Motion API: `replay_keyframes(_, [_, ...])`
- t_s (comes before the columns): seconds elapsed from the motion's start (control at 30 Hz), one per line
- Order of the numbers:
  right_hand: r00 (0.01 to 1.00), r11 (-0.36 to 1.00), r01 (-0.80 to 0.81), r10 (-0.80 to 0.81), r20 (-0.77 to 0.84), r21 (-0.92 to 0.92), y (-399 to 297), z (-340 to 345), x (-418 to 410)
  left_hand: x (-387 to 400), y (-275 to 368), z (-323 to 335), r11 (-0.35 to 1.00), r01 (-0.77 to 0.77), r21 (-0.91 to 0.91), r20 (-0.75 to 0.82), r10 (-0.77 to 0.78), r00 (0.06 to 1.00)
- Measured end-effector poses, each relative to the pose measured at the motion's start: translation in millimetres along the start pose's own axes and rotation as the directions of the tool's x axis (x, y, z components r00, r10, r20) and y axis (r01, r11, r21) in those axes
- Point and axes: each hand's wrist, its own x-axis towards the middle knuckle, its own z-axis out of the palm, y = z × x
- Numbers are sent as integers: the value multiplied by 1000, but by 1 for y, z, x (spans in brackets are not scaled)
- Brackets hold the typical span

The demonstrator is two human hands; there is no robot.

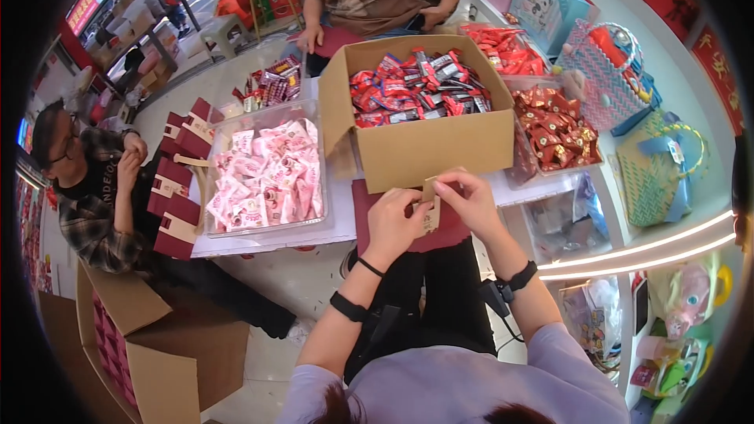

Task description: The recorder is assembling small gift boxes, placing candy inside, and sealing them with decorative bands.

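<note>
Both my hands are just in front of the open cardboard box [436, 150], above my lap. A small beige paper piece [430, 189] is pinched between the fingertips of my left hand [396, 222] and my right hand [469, 199]. Beneath them a maroon paper gift bag [368, 203] with a cream printed panel lies over my thighs, partly covered by the hands. Red and dark wrapped snacks [421, 88] fill the box. Left of it, a clear plastic tray [326, 188] holds pink and white packets [271, 179].
Folded maroon gift boxes [177, 206] stand at the table's left end. Red-wrapped sweets [551, 129] fill a bin at right, beside shelves with woven baskets [660, 171]. One person sits at left, another across the table. A large open carton [171, 365] stands on the floor at lower left.
</note>
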Motion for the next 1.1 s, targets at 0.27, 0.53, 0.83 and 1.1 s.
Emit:
replay_keyframes(0.27, [988,996,88,-85,132,-17,-18,-2,7,-4,2,3,998,34,53,78,-38,996])
replay_keyframes(0.53, [993,990,119,-121,-17,-74,-31,4,14,-1,3,2,999,-3,50,64,0,998])
replay_keyframes(0.83, [930,719,324,-360,69,-614,14,-33,-27,8,16,-5,975,-193,109,79,185,980])
replay_keyframes(1.1, [980,854,180,-197,17,-489,20,-38,-33,3,31,0,978,-125,-169,96,143,985])
